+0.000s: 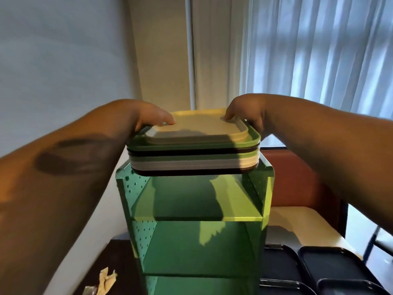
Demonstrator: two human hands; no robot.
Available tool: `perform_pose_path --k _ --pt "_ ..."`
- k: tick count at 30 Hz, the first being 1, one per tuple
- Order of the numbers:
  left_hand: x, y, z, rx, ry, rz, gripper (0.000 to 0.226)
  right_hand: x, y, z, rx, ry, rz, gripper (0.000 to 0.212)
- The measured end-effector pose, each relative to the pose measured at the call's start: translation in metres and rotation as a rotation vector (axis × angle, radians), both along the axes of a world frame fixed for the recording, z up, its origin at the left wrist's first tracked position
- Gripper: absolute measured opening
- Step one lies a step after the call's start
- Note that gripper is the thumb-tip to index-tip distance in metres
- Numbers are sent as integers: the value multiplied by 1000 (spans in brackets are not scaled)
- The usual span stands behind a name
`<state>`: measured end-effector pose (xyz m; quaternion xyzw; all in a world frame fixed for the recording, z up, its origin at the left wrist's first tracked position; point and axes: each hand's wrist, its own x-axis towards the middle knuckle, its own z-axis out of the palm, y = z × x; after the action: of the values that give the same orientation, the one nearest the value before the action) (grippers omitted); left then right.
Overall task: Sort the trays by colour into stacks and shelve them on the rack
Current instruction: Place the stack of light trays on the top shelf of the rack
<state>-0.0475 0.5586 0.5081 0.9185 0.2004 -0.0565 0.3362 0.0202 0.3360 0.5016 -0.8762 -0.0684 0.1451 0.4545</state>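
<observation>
A mixed stack of trays [194, 155], with white, green, black and grey layers, is at the top of the green rack [195, 211]. A white tray [197, 129] lies uppermost. My left hand [146, 116] grips the stack's left edge, thumb on top. My right hand [247, 112] grips the right edge the same way. The stack's near edge juts out over the top shelf; whether its far part rests on the rack is hidden. The two shelves below hold nothing.
Several black trays [323, 267] lie low at the right beside the rack. A brown chair [297, 179] stands behind them. Crumpled paper [106, 279] lies on the dark table at lower left. A wall and curtained window are behind.
</observation>
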Motion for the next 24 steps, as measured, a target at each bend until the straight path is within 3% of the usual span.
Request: perform_pose_path --k 3,7,12,16,20,24 --pt "0 7 -8 -10 -2 38 36 3 16 -5 -112 -33 26 53" --pt "4 -4 -25 35 -17 45 30 3 30 -20 -184 -150 99 46" --pt "14 -6 -48 -14 84 57 49 7 33 -41 -259 -82 195 43" --pt "19 -6 -58 -32 88 59 52 19 41 -49 -332 -56 185 55" --pt "20 -9 -62 -6 97 44 46 22 46 -56 -362 -99 191 47" --pt "22 -9 -71 10 167 73 53 19 48 -68 -534 -135 267 45"
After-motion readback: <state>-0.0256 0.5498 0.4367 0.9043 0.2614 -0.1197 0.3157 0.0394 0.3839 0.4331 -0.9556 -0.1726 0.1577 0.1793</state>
